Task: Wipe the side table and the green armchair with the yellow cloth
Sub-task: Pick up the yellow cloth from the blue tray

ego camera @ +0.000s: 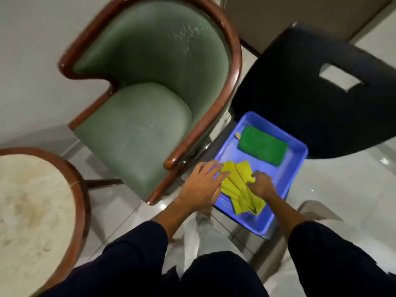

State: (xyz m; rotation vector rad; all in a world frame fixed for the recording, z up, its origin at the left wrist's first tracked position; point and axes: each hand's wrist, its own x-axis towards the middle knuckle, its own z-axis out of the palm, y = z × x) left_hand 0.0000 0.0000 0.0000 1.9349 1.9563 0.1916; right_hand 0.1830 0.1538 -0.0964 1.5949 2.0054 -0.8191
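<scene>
The yellow cloth (237, 185) lies crumpled in a blue tray (297, 159) on the floor, to the right of the green armchair (141, 125). My right hand (262, 184) has its fingers closed on the cloth's right part. My left hand (203, 181) rests flat with spread fingers on the cloth's left edge. The armchair has a brown wooden frame and faces lower left. The round side table (32, 211), with a pale marble top and wooden rim, stands at the lower left.
A folded green cloth (263, 145) lies at the tray's far end. A black plastic chair (300, 86) stands behind the tray at the right. Glossy white floor tiles surround everything. My legs in dark and light clothing fill the bottom.
</scene>
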